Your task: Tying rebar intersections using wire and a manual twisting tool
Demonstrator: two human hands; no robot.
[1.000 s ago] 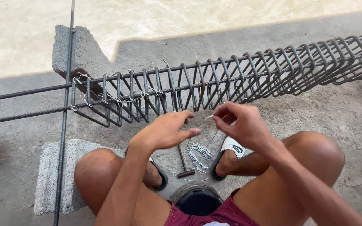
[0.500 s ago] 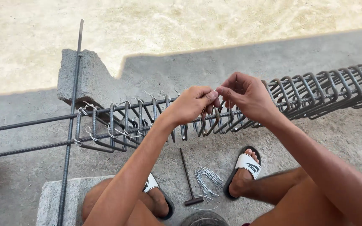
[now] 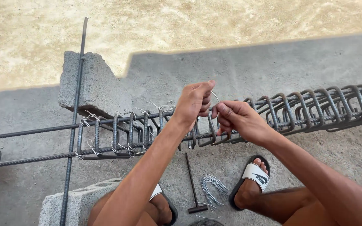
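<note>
Seen from above, a seated person's bare knees and 2 forearms reach away from the camera over a concrete floor [image 3: 298, 67]. Nearest, between the feet in black and white slide sandals [image 3: 253, 179], lie a T-handled tying hook [image 3: 192, 184] and a loose bundle of thin tie wires [image 3: 214, 189], both untouched. A grey concrete block [image 3: 74, 205] sits at the lower left beside the left knee. Just beyond, a long rebar cage [image 3: 315, 111] runs left to right, its 2 visible long bars threaded through many square stirrups; those on the left are spaced and already bound with twisted wire, those on the right are bunched close together. The left hand [image 3: 194, 102] is clenched above the upper bar, pinching a short curved tie wire [image 3: 215, 97] between thumb and fingertips. The right hand [image 3: 237, 119], just beside it, has its fingers curled down around a stirrup and bar at the middle of the cage, and its thumb points toward the wire. To do this step well, the wire probably needs to loop snugly around the crossing of stirrup and bar, with both ends left even and long enough for the hook to catch, while the right hand keeps the stirrup square and in line with its spaced neighbours. Farther off, a second concrete block [image 3: 91, 86] props the cage, a single upright bar [image 3: 75, 109] crosses it, and sunlit sandy ground lies beyond.
</note>
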